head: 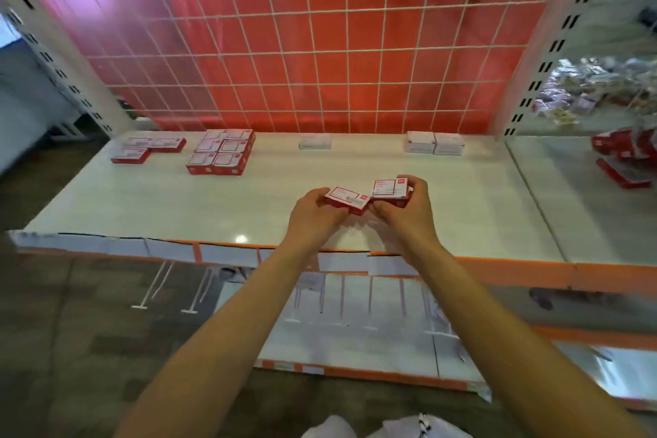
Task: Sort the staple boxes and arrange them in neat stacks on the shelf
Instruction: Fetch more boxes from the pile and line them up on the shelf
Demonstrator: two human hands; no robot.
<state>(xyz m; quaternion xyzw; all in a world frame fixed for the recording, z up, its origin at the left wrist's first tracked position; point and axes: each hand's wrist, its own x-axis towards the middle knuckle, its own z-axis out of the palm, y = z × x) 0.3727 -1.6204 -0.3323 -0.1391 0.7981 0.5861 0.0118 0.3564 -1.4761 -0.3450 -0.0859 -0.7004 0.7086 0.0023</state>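
Two small boxes are held above the shelf (177,203), over its front half, right of its middle. Hard to read: label print on both is blurred; undersides hidden by fingers; the right box (390,188) looks thick, possibly two stacked, cannot tell. Both are flat cardboard rectangles, red sides, white label on top. Left hand (314,213) grips the left box (346,198) at its left end, fingers curled beneath, thumb on the near edge. Right hand (405,210) clamps the right box, fingers wrapped over its far right side, thumb at the near corner. Inner corners of the boxes touch. At the shelf's back: red stack (222,155) left of middle, flat red boxes (149,147) at the left end, white boxes (434,143) toward the right.
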